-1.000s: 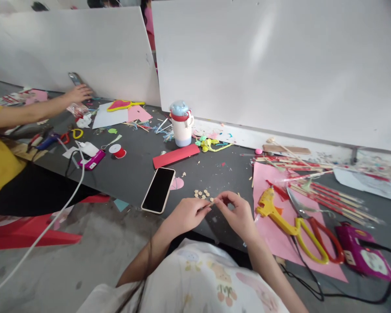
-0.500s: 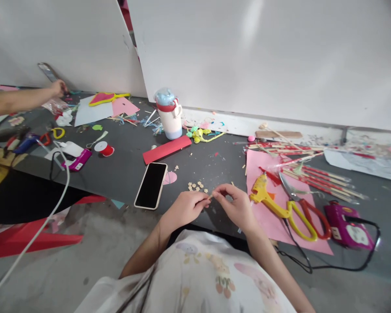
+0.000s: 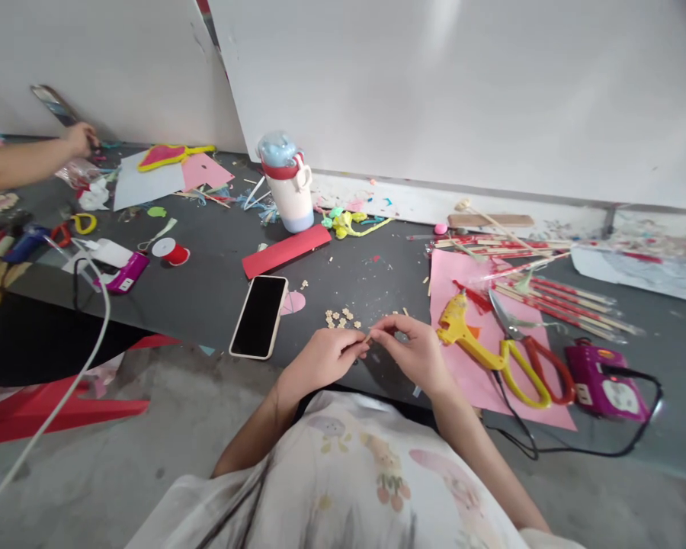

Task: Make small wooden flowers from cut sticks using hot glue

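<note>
Along the near edge of the grey desk point(image 3: 222, 236), just beside loose flower-shaped bits point(image 3: 347, 313), the left hand point(image 3: 328, 355) and right hand point(image 3: 413, 349) pinch a small thin piece point(image 3: 369, 336) between their fingers, seemingly working it over, and the next move likely calls for a light, steady hold.

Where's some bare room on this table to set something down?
Mostly bare: between the spool and the phone. Between the red strip and the pink sheet there's room too, but scraps litter it. Crowded: that sheet, under the glue gun and scissors, and around the sticks.
</note>
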{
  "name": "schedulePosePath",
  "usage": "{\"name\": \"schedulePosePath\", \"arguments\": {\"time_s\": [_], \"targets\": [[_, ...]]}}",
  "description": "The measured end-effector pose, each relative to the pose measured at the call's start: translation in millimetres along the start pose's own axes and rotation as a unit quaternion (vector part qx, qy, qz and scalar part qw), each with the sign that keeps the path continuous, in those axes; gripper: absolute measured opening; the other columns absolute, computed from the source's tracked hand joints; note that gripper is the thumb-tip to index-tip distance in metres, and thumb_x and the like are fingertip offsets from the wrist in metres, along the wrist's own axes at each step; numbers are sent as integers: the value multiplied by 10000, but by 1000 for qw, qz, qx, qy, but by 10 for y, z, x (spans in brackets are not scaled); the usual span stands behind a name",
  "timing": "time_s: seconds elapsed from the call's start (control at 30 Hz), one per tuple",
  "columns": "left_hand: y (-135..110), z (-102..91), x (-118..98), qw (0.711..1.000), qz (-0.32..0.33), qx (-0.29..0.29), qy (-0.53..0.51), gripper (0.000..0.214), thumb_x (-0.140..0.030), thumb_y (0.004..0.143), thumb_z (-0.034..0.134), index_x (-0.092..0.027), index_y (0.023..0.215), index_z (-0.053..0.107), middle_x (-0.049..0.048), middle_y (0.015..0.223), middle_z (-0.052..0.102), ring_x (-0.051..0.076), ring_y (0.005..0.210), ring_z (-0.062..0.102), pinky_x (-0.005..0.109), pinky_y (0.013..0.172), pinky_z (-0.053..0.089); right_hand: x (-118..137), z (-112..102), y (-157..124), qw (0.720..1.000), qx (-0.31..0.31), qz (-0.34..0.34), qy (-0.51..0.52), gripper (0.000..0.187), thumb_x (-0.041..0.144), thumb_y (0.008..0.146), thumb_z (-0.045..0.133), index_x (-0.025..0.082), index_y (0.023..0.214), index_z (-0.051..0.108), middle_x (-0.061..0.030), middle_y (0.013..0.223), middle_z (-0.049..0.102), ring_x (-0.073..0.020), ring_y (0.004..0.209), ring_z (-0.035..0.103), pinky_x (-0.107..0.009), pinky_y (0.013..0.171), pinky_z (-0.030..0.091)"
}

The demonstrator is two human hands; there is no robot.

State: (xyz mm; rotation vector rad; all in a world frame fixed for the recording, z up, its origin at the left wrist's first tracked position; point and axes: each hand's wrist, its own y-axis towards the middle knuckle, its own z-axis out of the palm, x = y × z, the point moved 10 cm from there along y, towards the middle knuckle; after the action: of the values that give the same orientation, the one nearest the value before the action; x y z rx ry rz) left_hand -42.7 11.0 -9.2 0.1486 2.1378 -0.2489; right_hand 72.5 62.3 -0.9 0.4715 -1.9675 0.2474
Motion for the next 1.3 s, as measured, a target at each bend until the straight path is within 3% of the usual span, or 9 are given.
{"name": "schedulePosePath", "arguments": {"time_s": [0.3,0.5,0.7,0.87,1.13,1.3], "targets": [[7,55,40,1000,-7,13,-15,232,-286,948,491,-198,846,680,-2,825,735,111,760,652,202,700,426,-20,26,-15,999,23,11,20,164,283,870,603,208,760,700,-6,731,728,-144,689,640,-259,677,477],[-11,-10,11,999,-15,-26,-33,242,-307,947,490,-189,864,684,17,845,741,114,746,669,199,681,460,-186,-155,-54,986,-67,75,130,304,409,937,499,193,982,709,-37,799,739,-127,616,636,-277,646,530],[-44,-94,18,997,-26,-70,-32,251,-367,924,538,-180,955,703,20,851,752,105,676,655,193,629,478,-21,-91,-68,993,-39,26,104,162,320,842,647,219,938,730,-39,896,747,-159,794,692,-305,761,561],[-77,-205,-9,992,-3,-125,-6,215,-343,889,606,-190,989,720,28,915,762,125,785,682,200,694,497,107,-93,-61,994,-44,8,101,137,285,810,682,213,917,728,-29,854,734,-148,768,679,-290,722,555],[-41,-190,-144,982,36,-131,130,214,-332,924,560,-199,995,711,31,934,751,126,795,665,218,731,473,89,-103,-70,997,-41,-17,59,115,304,846,649,218,874,719,-23,842,723,-148,778,661,-287,722,536],[43,-69,-258,951,52,-93,289,294,-337,990,422,-191,996,678,49,908,720,164,831,658,255,712,439,60,-296,-110,994,-105,-19,-21,149,257,859,622,206,976,698,-32,860,703,-148,741,628,-297,709,521]]}}
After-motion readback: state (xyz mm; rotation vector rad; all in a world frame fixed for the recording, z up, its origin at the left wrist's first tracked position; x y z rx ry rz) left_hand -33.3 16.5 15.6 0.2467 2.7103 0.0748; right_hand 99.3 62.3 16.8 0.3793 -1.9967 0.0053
